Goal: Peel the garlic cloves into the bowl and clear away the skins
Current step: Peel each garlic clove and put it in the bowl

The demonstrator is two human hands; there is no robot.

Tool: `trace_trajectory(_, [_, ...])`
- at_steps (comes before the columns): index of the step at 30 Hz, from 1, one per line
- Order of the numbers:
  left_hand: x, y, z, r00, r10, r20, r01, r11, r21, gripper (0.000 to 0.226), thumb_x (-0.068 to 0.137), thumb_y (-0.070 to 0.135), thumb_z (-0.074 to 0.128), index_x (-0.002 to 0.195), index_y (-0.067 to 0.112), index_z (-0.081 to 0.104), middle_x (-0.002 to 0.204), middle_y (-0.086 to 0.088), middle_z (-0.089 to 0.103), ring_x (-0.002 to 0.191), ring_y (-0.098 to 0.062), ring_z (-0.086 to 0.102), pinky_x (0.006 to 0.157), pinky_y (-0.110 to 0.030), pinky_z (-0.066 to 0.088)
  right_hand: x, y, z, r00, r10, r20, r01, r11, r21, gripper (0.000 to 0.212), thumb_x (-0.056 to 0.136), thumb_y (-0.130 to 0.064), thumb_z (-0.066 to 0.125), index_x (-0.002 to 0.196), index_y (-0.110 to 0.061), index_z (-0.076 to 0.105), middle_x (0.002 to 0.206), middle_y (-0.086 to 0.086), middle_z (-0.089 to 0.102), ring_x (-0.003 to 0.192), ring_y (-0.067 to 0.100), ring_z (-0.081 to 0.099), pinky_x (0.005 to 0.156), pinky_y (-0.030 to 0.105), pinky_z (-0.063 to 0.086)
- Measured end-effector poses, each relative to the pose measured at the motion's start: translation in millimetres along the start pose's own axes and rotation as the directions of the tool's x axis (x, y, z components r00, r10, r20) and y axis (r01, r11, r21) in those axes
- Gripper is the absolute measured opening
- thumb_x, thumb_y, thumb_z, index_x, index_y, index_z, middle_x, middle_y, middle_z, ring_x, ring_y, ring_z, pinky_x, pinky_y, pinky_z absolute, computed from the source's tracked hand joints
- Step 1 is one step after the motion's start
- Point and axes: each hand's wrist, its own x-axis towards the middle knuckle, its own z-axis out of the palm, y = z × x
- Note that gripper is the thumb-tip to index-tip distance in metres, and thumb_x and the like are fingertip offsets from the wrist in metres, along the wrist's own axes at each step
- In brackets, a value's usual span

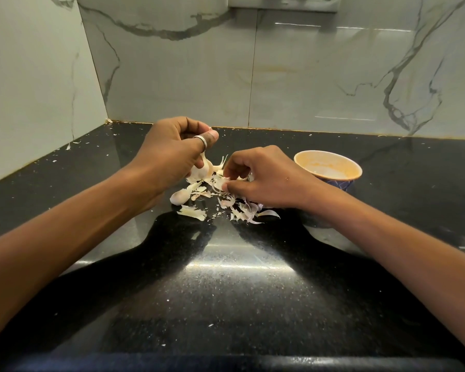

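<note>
glossy black speckled tabletop [226, 291] in a corner of pale marble-look wall tiles [306, 76], with the edge of a switch plate [282, 4] at the very top. tiny white flecks scattered across the dark surface.

2 bare forearms reaching in from the lower corners, meeting near the middle.

left hand [169, 154] raised a little above the tabletop, fingers [196, 127] curled round a garlic bulb [202, 171], the bulb hanging below the palm with papery skin flaring off its right side. silver ring [201, 140] on 1 digit of that hand.

right hand [263, 181] just beside the bulb, knuckles up, fingertips [226, 187] pinched tight on a pale piece [218, 183] low against the bulb; skin or clove, not clear which.

loose skins [239, 208] heaped on the tabletop directly beneath and between both hands, white with a few purplish strips, partly hidden under the right hand. 1 whole-looking clove [180, 196] lying at the left edge of the heap, below the bulb.

bowl [341, 185] upright on the tabletop just behind the right wrist, to the right of the heap: blue patterned outside, orange-cream inside. contents of the bowl not clear from this angle.
</note>
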Motion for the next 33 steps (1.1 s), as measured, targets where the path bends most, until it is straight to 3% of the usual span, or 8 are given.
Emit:
trace_trajectory(4, [1, -2, 0, 1.0, 0.013, 0.015, -0.013, 1.0, 0.015, 0.015, 0.096, 0.029, 0.067, 0.105, 0.017, 0.069, 0.081, -0.004, 0.069, 0.051, 0.001, 0.055, 0.05, -0.015, 0.044, 0, -4, 5, 1.0, -0.004, -0.012, 0.004, 1.0, -0.002, 0.021, 0.091, -0.029, 0.075, 0.108, -0.019, 0.073, 0.094, -0.004, 0.074, 0.088, 0.014, 0.067, 0.085, 0.037, 0.054])
trace_trajectory(11, [2, -5, 1, 0.999, 0.05, 0.017, -0.05, 0.998, 0.047, 0.013, 0.094, 0.027, 0.07, 0.103, 0.018, 0.068, 0.086, -0.003, 0.072, 0.051, 0.0, 0.057, 0.05, -0.009, 0.043, 0, -4, 0, 0.997, 0.071, -0.032, -0.069, 0.995, 0.069, 0.022, 0.085, -0.022, 0.073, 0.106, -0.018, 0.072, 0.091, -0.009, 0.071, 0.085, 0.008, 0.064, 0.08, 0.026, 0.053])
trace_trajectory(16, [1, -9, -1, 0.99, 0.134, 0.039, -0.138, 0.983, 0.118, 0.012, 0.092, 0.026, 0.072, 0.103, 0.022, 0.071, 0.086, 0.006, 0.071, 0.059, -0.003, 0.061, 0.066, -0.024, 0.053, 2, -2, -9, 0.989, 0.115, -0.092, -0.098, 0.981, 0.166, 0.019, 0.083, -0.022, 0.076, 0.101, -0.018, 0.073, 0.088, -0.007, 0.072, 0.076, 0.004, 0.064, 0.07, 0.016, 0.052])
trace_trajectory(21, [0, -10, -1, 0.953, 0.23, 0.195, -0.281, 0.912, 0.298, 0.029, 0.09, 0.018, 0.074, 0.117, 0.03, 0.073, 0.101, 0.015, 0.074, 0.072, 0.01, 0.063, 0.084, -0.026, 0.055, 3, 0, -14, 0.981, 0.158, -0.109, -0.124, 0.956, 0.265, 0.015, 0.083, -0.026, 0.079, 0.095, -0.019, 0.074, 0.083, -0.004, 0.075, 0.079, 0.012, 0.07, 0.078, 0.035, 0.059])
trace_trajectory(26, [-2, -11, 2, 0.93, 0.257, 0.265, -0.34, 0.874, 0.346, 0.03, 0.09, 0.028, 0.074, 0.119, 0.034, 0.071, 0.087, 0.023, 0.069, 0.064, -0.001, 0.066, 0.067, -0.018, 0.049, 3, 0, -16, 0.983, 0.158, -0.095, -0.121, 0.941, 0.315, 0.017, 0.083, -0.03, 0.082, 0.093, -0.019, 0.074, 0.083, -0.001, 0.076, 0.08, 0.019, 0.072, 0.076, 0.042, 0.06])
trace_trajectory(31, [0, -14, 3, 0.923, 0.249, 0.293, -0.341, 0.881, 0.328, 0.028, 0.088, 0.023, 0.077, 0.114, 0.032, 0.071, 0.07, 0.031, 0.067, 0.056, 0.003, 0.061, 0.058, -0.007, 0.042, 3, -1, -16, 0.977, 0.209, -0.047, -0.17, 0.89, 0.422, 0.012, 0.084, -0.023, 0.079, 0.093, -0.017, 0.074, 0.083, 0.006, 0.077, 0.069, 0.01, 0.064, 0.063, 0.03, 0.049])
trace_trajectory(33, [0, -14, 3, 0.922, 0.256, 0.29, -0.349, 0.875, 0.336, 0.025, 0.089, 0.025, 0.076, 0.114, 0.029, 0.072, 0.074, 0.025, 0.069, 0.063, 0.0, 0.065, 0.061, -0.012, 0.046, 2, -3, -19, 0.974, 0.227, -0.001, -0.199, 0.856, 0.478, 0.01, 0.087, -0.016, 0.076, 0.095, -0.012, 0.074, 0.083, 0.008, 0.078, 0.071, 0.011, 0.065, 0.064, 0.029, 0.049])
